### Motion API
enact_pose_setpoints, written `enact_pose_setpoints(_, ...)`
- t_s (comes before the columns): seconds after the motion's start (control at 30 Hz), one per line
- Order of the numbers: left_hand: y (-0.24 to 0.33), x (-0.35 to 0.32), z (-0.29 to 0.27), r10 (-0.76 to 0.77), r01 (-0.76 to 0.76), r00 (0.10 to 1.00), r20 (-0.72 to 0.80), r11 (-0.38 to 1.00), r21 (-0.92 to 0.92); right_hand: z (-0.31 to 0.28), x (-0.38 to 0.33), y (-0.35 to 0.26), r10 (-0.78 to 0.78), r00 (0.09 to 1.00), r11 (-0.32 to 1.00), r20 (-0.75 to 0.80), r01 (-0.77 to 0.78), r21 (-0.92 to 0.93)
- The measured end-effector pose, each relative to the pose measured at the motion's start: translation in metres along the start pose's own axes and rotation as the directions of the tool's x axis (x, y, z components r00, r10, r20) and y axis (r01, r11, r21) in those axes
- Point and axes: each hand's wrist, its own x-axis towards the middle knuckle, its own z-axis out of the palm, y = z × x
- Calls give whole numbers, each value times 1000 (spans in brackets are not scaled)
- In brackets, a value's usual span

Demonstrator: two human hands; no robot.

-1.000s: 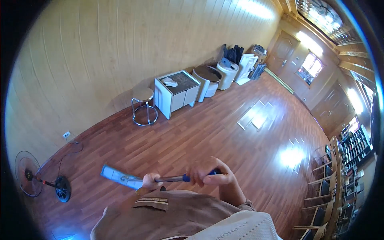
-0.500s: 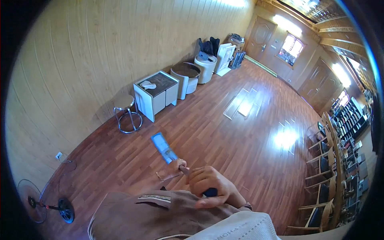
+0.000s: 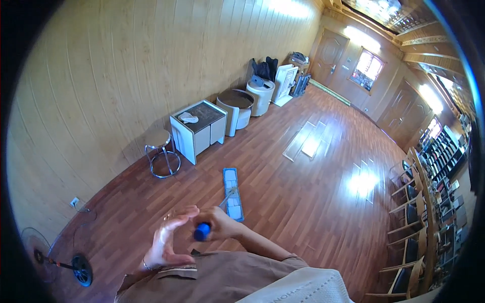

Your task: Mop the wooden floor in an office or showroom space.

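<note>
gripping blue mop (image 3: 232,200), 1 of 2 hands (image 3: 219,223)

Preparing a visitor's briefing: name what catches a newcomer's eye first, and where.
A blue-edged mop head stands out against the reddish wood floor, just below the picture's centre. Lower down, the right hand grips its blue-ended handle beside the open left hand. Bright glare shines on the floor to the right.

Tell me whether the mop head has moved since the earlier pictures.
Yes, rightward in the view: a second ago the mop head was left of the metal-legged stool; now it is right of that stool.
</note>
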Motion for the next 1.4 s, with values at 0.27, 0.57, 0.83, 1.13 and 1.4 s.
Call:
enact_pose_setpoints(0.27,-25,-32,19,-44,226,948,-315,788,572,51,-15,163,213,976,975,55,-216,54)
enact_pose_setpoints(0.57,-38,-9,21,-69,80,996,-51,963,257,74,-67,242,408,888,852,-211,-453,-262)
enact_pose_setpoints(0.83,-8,31,-13,-81,93,969,233,995,-42,92,-110,181,498,732,729,-465,-644,-232)
enact_pose_setpoints(1.13,-32,62,-15,83,251,836,543,821,-513,104,-172,97,625,442,453,-644,-877,-162)
enact_pose_setpoints(1.4,-63,53,31,281,328,646,710,738,-590,146,-253,65,538,157,205,-828,-977,-52)
